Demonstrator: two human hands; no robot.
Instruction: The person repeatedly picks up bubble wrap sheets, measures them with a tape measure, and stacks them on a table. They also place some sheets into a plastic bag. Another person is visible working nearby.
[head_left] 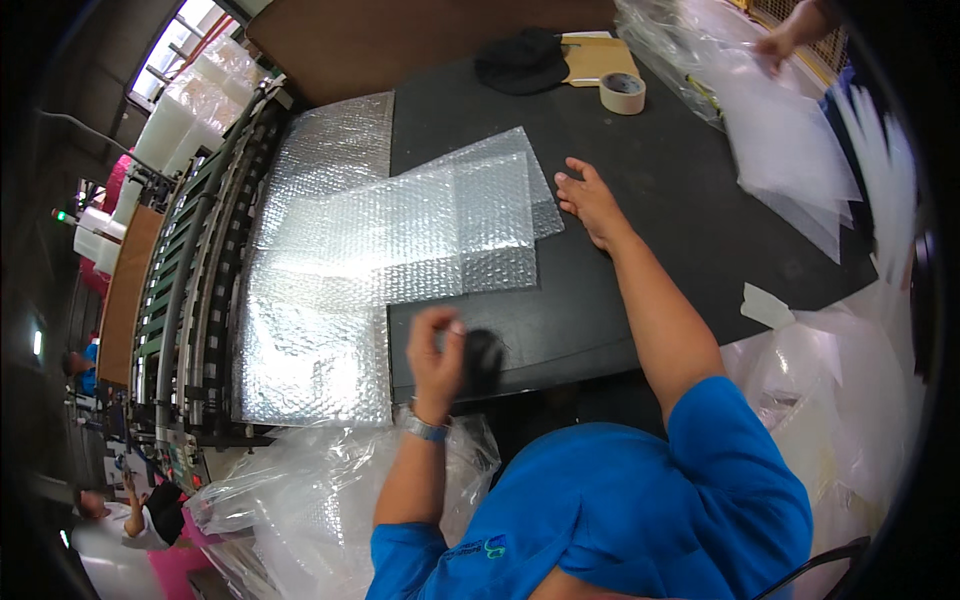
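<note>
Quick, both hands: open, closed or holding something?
Left hand: blurred, fingers curled; nothing visible in it, can't tell whether it's fully closed.
Right hand: open, nothing visible in it, beside the bubble-wrap sheets.

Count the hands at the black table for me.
3: the left hand, by the near edge of the black table; the right hand, beside the bubble wrap; and a co-worker's hand, upper right, at clear plastic. The co-worker's other hand may be hidden.
</note>
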